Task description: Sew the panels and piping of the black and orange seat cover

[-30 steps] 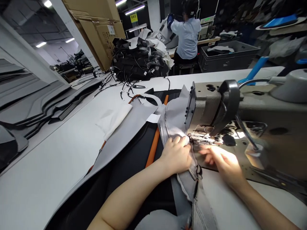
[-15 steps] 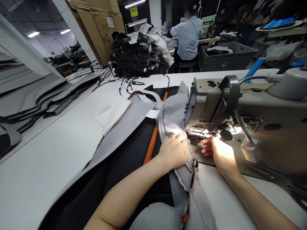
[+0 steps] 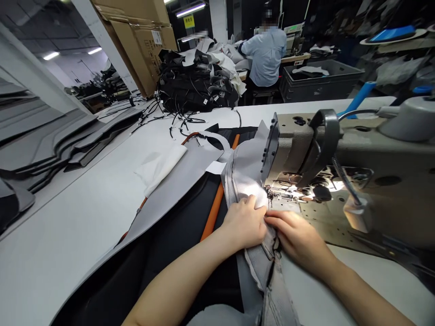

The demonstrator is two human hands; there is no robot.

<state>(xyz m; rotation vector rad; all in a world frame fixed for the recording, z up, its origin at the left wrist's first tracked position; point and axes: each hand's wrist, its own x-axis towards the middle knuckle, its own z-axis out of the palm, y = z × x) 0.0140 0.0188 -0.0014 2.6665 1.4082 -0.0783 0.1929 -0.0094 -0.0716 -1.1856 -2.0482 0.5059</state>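
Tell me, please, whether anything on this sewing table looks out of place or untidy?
Only loose black cords straggling across the white table beside the heaped black and grey fabric pile. Both hands, left hand and right hand, press the grey fabric strip flat.

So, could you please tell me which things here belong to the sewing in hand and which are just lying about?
In use:
left hand and right hand, pressing the grey fabric
sewing machine
orange strip beside the seam

Lying about:
white cloth
pile of black covers
cardboard boxes
grey crate
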